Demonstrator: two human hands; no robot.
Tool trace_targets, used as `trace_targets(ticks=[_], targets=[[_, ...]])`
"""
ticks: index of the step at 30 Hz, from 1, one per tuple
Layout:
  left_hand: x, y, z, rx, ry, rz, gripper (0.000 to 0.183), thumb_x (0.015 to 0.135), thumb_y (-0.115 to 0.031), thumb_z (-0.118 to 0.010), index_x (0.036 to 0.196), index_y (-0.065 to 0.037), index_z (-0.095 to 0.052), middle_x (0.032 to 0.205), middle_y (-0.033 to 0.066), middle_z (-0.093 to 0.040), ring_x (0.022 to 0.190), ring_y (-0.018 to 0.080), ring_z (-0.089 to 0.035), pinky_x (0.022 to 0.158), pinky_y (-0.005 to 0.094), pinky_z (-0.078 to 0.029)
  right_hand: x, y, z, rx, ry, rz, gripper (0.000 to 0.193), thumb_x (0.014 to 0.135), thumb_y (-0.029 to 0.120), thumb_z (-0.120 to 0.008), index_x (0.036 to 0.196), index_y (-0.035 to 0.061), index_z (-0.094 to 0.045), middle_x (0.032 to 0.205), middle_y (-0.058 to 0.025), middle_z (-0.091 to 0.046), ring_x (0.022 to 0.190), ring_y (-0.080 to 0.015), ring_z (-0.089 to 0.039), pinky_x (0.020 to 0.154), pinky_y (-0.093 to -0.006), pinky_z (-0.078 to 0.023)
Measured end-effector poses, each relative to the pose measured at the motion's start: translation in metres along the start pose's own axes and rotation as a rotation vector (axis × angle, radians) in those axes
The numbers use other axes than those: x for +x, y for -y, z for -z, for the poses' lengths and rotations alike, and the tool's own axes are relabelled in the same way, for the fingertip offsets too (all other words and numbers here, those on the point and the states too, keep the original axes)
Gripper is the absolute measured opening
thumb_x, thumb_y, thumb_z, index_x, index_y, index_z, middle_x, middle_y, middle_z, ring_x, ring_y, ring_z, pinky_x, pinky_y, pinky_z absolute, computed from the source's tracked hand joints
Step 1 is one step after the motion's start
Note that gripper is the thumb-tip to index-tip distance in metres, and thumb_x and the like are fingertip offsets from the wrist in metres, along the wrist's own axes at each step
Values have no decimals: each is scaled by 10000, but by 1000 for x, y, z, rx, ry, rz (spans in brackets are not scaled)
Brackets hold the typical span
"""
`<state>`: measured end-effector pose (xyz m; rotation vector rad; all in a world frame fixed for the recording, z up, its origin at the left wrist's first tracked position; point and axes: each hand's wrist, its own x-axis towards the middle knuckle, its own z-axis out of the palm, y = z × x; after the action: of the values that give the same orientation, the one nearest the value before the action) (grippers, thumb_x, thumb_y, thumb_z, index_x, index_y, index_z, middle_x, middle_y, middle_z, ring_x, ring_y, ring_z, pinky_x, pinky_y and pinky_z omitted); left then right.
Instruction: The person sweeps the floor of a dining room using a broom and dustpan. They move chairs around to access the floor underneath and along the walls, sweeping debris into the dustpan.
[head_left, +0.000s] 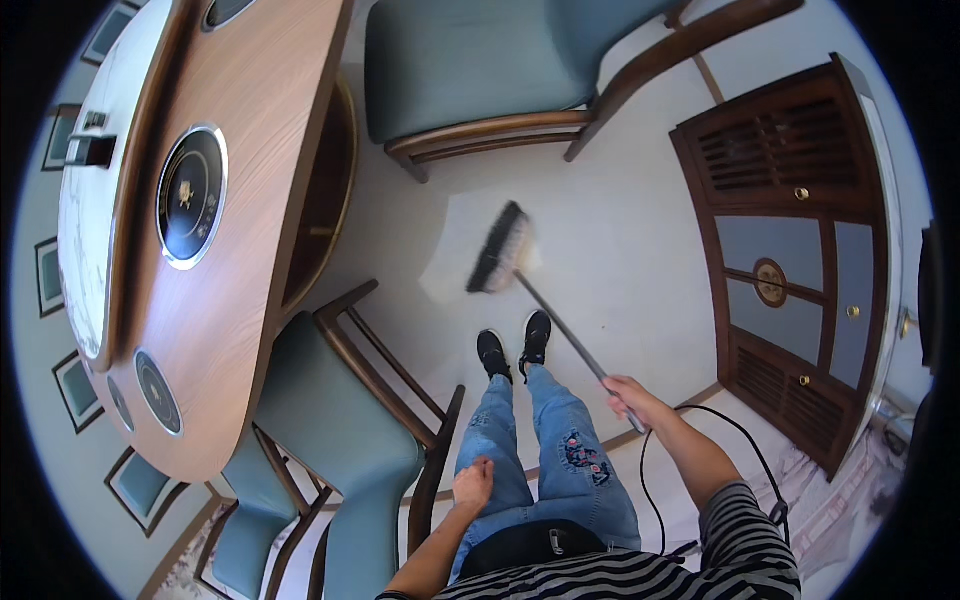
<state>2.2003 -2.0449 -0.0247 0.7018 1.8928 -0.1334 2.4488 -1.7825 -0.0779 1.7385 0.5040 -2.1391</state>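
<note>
My right hand is wrapped round the upper end of a broom's grey handle. From there the broom slants away to the left, and its wide head of dark and pale bristles rests on the light floor beyond my shoes. The bristles look slightly smeared by motion. My left hand is closed in a loose fist by my left thigh, and nothing shows in it. Nearest to that hand is the dark wooden frame of a blue-green chair.
A wooden table with inset round black hotplates stands on the left. Another blue-green chair is ahead. A dark wooden cabinet lines the right side. A black cable loops beside my right arm.
</note>
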Motion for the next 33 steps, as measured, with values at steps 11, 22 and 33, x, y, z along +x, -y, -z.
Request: trace_targets(ticks=[11,22,33], targets=[[2,-16,-10,141,55,-62,268,833,-335,-424,880,-109,-561,731,195,-597,727,365,-578,690,457,-444,-119,-14,-4,63,-183,143,244,856,273,-482,991,74,-440,503,24,-357,360,-62,-335,309,-211,-292],[8,-71,-23,196,46,-81,266,835,-350,-433,911,-135,-569,730,188,-599,716,370,-574,679,459,-439,85,145,-11,327,186,367,215,846,249,-507,866,35,-514,535,22,-409,403,-78,-366,358,-222,-314],[10,-112,-2,305,-20,-184,253,831,-353,-435,868,-140,-565,714,183,-595,707,359,-573,657,460,-435,-70,-62,153,532,-228,192,228,840,232,-504,933,29,-464,532,3,-398,375,-73,-350,319,-228,-328]])
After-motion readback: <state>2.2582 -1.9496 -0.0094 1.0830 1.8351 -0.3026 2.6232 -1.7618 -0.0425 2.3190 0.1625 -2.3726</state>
